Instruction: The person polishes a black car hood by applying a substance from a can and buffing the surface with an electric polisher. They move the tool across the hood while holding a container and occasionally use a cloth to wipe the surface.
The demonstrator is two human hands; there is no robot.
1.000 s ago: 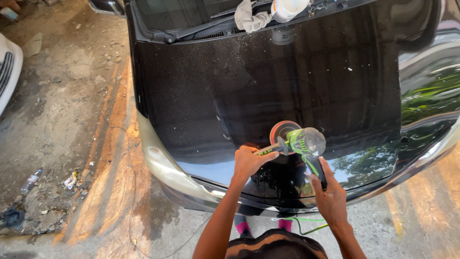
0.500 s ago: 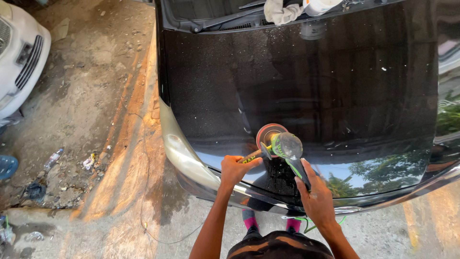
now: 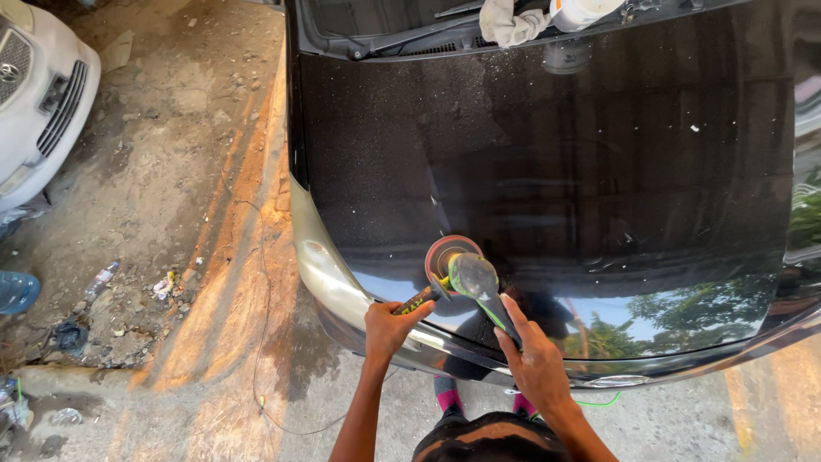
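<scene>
A green and grey power polisher [image 3: 469, 275] with a reddish round pad [image 3: 446, 255] rests on the black car bonnet [image 3: 547, 145], near its front left corner. My left hand [image 3: 389, 326] grips the polisher's side handle. My right hand [image 3: 534, 364] holds the rear grip of the polisher body. A green cord [image 3: 590, 400] trails below the bumper towards my feet. The bonnet is glossy and speckled with fine dust or spray.
A crumpled grey cloth [image 3: 510, 23] and a white tub [image 3: 585, 12] sit at the bonnet's far edge by the wipers. A white car [image 3: 38, 103] stands at the left. Litter [image 3: 162, 287], a plastic bottle [image 3: 98, 278] and a thin cable [image 3: 265, 342] lie on the dirty concrete.
The polisher and both hands have slid left along the bonnet's front edge towards the headlight corner. The view has shifted, showing more of the white car.
</scene>
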